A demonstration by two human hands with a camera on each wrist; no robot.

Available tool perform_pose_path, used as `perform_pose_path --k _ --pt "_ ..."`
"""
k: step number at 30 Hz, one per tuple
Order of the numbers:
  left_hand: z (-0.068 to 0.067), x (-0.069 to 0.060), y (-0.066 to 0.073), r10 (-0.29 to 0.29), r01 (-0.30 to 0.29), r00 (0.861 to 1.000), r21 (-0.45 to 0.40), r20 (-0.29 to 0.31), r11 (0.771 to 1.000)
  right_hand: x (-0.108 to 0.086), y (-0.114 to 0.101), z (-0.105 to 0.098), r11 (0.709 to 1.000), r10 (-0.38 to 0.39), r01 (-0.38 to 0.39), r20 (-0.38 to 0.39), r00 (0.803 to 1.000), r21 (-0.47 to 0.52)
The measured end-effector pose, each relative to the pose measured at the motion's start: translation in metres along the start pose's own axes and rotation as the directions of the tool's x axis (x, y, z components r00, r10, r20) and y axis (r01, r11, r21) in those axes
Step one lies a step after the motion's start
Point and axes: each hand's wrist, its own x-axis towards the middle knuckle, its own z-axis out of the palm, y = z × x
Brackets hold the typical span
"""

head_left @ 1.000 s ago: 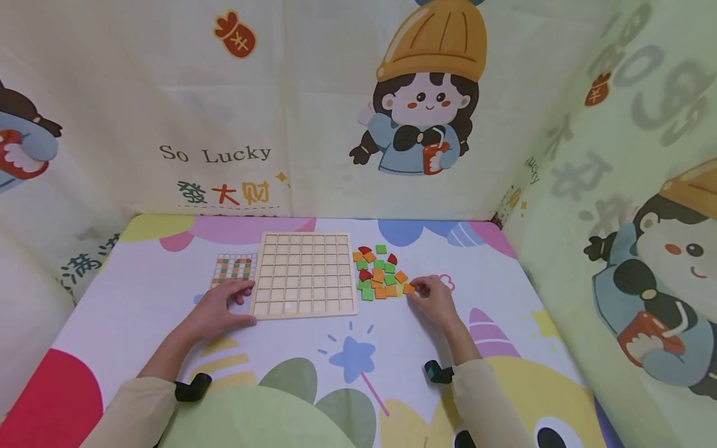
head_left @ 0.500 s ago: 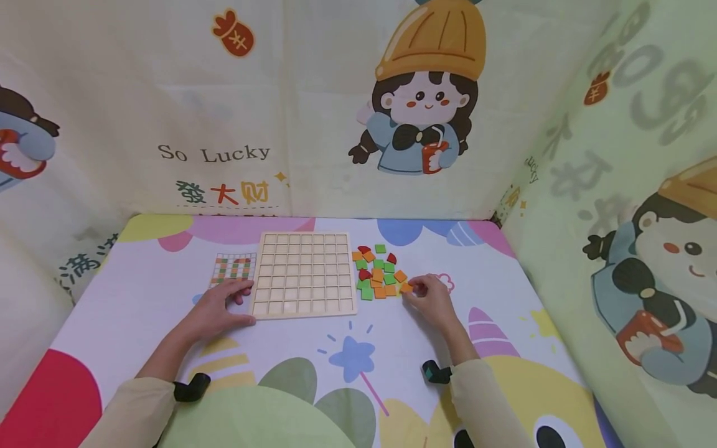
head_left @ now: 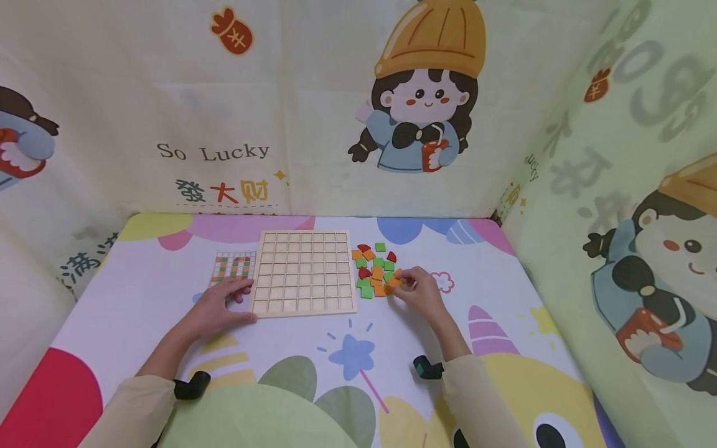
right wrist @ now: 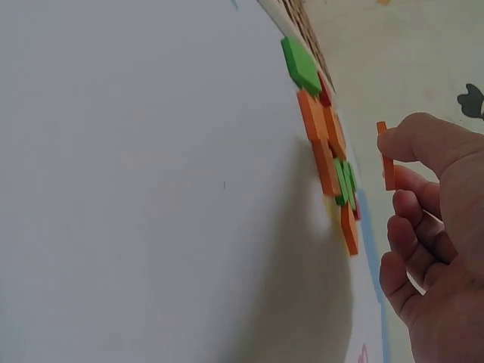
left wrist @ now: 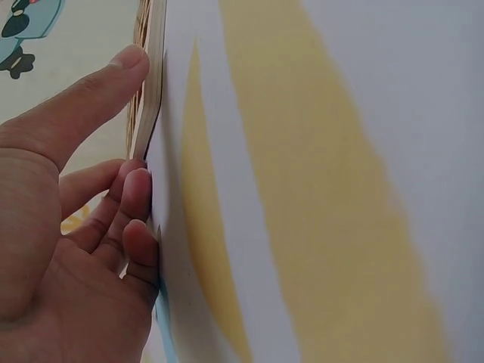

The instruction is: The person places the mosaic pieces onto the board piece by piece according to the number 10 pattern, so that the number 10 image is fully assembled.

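In the head view, my right hand point(head_left: 424, 297) is over the near right side of a loose group of small tiles. The right wrist view shows it pinching an orange square tile point(right wrist: 387, 166) between thumb and index finger, raised off the table. My left hand point(head_left: 214, 308) rests at the near left side of a wooden grid board point(head_left: 305, 272). In the left wrist view, its thumb point(left wrist: 130, 62) touches the board's edge, and the other fingers bend loosely. No tiles sit in the board's cells. Beside the board lies a pattern card point(head_left: 233, 266) with coloured squares, partly behind my left hand.
Green squares point(head_left: 380, 247), orange squares point(head_left: 378, 273) and red rounded pieces point(head_left: 391, 256) lie close together right of the board, some overlapping. The table has a printed cloth point(head_left: 313, 339). A patterned curtain point(head_left: 319, 124) stands behind it, and another hangs at the right.
My right hand has moved left and slightly away from me with the orange tile, over the other tiles. The left hand stays at the board.
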Motion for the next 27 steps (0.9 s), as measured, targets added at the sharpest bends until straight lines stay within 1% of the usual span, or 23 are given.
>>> perform_pose_path --k 12,15,19,24,27 --pt "-0.001 0.0 0.004 -0.011 0.011 1.0 -0.007 -0.002 1.0 0.007 -0.028 0.024 0.997 -0.078 0.078 0.062 0.995 0.013" --pt "-0.002 0.0 0.004 -0.008 0.008 1.0 -0.016 -0.002 1.0 0.008 -0.034 0.032 0.993 -0.122 0.122 0.086 0.989 0.003" --pt "-0.002 0.0 0.004 -0.012 0.012 1.0 -0.014 0.004 1.0 0.008 -0.042 0.042 0.985 -0.166 0.171 0.139 0.976 -0.026" --pt "-0.001 0.0 0.003 -0.019 0.019 1.0 -0.013 0.014 1.0 0.009 -0.051 0.055 0.972 -0.205 0.223 0.199 0.958 -0.074" --pt "-0.001 0.001 0.003 -0.02 0.02 1.0 -0.016 0.017 1.0 0.01 -0.054 0.062 0.965 -0.204 0.235 0.227 0.952 -0.119"
